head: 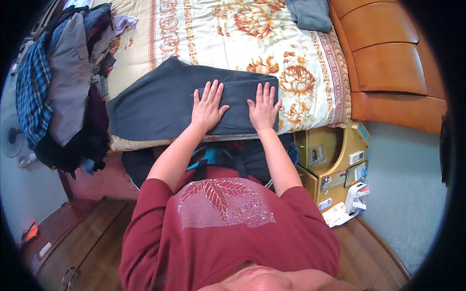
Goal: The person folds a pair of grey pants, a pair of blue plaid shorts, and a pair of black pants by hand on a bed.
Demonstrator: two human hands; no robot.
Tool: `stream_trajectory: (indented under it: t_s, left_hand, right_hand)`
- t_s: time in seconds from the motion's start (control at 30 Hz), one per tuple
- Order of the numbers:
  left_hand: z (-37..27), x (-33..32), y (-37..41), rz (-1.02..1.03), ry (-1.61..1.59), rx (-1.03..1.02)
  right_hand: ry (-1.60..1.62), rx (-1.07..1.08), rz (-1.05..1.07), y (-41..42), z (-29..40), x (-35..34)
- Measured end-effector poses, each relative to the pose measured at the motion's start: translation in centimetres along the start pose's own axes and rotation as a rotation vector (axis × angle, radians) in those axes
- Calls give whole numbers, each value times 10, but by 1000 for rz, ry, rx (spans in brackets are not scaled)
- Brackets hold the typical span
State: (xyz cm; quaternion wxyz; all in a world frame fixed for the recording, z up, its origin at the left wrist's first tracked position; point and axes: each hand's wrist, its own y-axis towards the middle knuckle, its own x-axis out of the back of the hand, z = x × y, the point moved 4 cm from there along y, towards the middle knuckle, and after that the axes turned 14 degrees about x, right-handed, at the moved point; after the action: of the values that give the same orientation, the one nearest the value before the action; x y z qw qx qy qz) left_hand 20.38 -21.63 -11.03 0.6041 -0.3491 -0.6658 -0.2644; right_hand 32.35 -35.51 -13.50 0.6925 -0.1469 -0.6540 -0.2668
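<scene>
Dark grey trousers (156, 105) lie flat near the front edge of a bed, their legs folded back on themselves at the right end. My left hand (208, 105) rests palm down on the folded part, by its left border, with fingers apart. On the same layer, close to the right-hand fold, my right hand (264, 105) is also spread flat. Neither hand grips the cloth. Beneath the trousers is a floral bedspread (207, 40) in cream, brown and orange.
A heap of clothes (69, 80) hangs at the bed's left side. Folded grey-blue cloth (311, 14) lies at the far right, beside a brown padded headboard (389, 54). A yellowish cabinet (309, 178) with stickers stands at right. Dark items (251, 156) sit below the bed edge.
</scene>
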Motion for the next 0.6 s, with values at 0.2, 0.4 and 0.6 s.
stream_trajectory:
  t_s: [0.2, 0.4, 0.6]
  left_hand:
    - [32, -3, -13, -28, -89, 88]
    - [52, -5, -30, -85, -110, 81]
    - [114, 1, -62, -40, -97, 97]
  right_hand:
    - [-86, -147, 121, -20, -32, 1]
    - [0, 3, 80, 20, 15, -2]
    - [-57, -4, 39, 29, 24, -13]
